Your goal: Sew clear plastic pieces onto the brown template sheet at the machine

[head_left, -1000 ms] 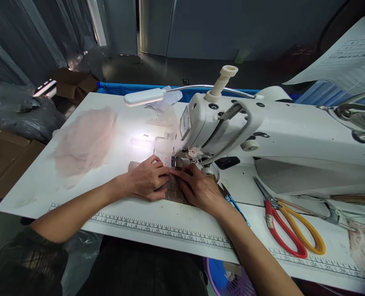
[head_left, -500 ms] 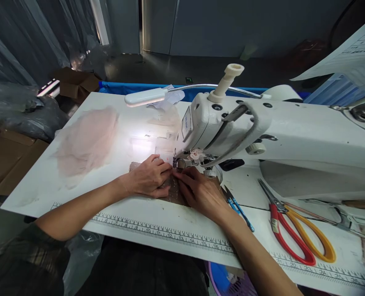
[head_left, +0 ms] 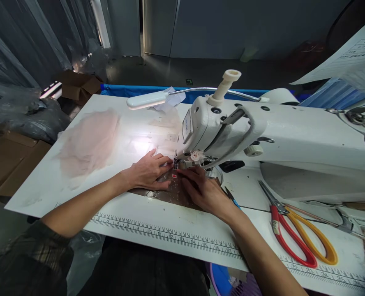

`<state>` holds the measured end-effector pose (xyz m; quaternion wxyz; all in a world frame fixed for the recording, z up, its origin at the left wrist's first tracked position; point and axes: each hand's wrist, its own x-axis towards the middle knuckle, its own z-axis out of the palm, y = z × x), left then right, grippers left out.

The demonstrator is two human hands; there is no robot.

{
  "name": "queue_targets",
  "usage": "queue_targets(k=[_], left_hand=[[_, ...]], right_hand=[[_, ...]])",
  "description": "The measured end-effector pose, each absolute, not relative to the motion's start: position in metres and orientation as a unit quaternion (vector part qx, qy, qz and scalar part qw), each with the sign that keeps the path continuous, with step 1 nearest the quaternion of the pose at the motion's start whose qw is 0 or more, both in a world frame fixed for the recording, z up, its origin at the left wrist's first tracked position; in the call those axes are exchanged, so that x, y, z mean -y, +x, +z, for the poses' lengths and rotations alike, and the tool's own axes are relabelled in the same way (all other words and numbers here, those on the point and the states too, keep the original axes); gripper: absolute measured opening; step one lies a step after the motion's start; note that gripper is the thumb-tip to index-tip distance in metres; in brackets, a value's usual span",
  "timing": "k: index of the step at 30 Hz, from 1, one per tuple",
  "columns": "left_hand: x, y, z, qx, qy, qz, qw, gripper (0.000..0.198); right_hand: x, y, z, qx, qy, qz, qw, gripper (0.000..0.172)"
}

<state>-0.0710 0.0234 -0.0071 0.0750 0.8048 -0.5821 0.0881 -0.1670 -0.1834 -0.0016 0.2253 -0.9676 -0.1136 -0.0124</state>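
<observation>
At the sewing machine's presser foot (head_left: 176, 164), both hands lie on a brown, shiny plate (head_left: 151, 194) set in the table. My left hand (head_left: 148, 170) rests flat with its fingers spread, the fingertips just left of the foot. On the other side, my right hand (head_left: 205, 190) presses down with its index finger reaching toward the foot and its thumb apart. Between the hands, a small tag with a red mark (head_left: 174, 176) shows in front of the foot. Any sheer cloth under the fingers is too faint to make out.
A pile of sheer pink fabric (head_left: 90, 144) lies left. To the right are red-and-yellow-handled scissors (head_left: 293, 230) and blue thread snips (head_left: 232, 197), partly behind my right wrist. A white lamp (head_left: 147, 100) hangs over the table; a purple basket (head_left: 213, 279) stands below its edge.
The small red-marked tag now shows between the hands in front of the foot. My left hand's fingers have shifted slightly up, and more of the brown plate shows.
</observation>
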Motion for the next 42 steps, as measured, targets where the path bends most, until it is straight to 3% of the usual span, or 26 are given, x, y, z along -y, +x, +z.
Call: queue_targets(k=[5, 13, 19, 22, 27, 33, 37, 42], left_hand=[[-0.023, -0.067, -0.006, 0.585, 0.804, 0.082, 0.068, 0.048], [-0.023, -0.068, -0.008, 0.572, 0.814, 0.082, 0.062, 0.052], [-0.025, -0.061, -0.01, 0.564, 0.818, 0.071, 0.089, 0.05], [-0.026, -0.054, -0.01, 0.553, 0.823, 0.053, 0.12, 0.043], [-0.022, -0.034, -0.002, 0.562, 0.813, -0.001, 0.155, 0.033], [0.002, 0.004, 0.017, 0.512, 0.821, -0.078, 0.239, 0.023], [0.023, 0.026, 0.024, 0.352, 0.918, 0.072, 0.17, 0.027], [0.038, 0.038, 0.016, 0.31, 0.942, 0.058, 0.115, 0.037]], right_hand=[[0.2, -0.159, 0.005, 0.06, -0.911, 0.031, 0.407, 0.043], [0.205, -0.162, 0.0, 0.04, -0.898, -0.02, 0.438, 0.037], [0.215, -0.178, -0.019, -0.003, -0.864, -0.032, 0.503, 0.05], [0.212, -0.181, -0.033, -0.016, -0.883, -0.088, 0.461, 0.044], [0.2, -0.187, -0.035, 0.02, -0.937, -0.148, 0.315, 0.032], [0.196, -0.19, -0.038, 0.061, -0.954, -0.174, 0.234, 0.034], [0.196, -0.19, -0.039, 0.078, -0.953, -0.18, 0.229, 0.033], [0.197, -0.191, -0.04, 0.094, -0.954, -0.183, 0.219, 0.03]])
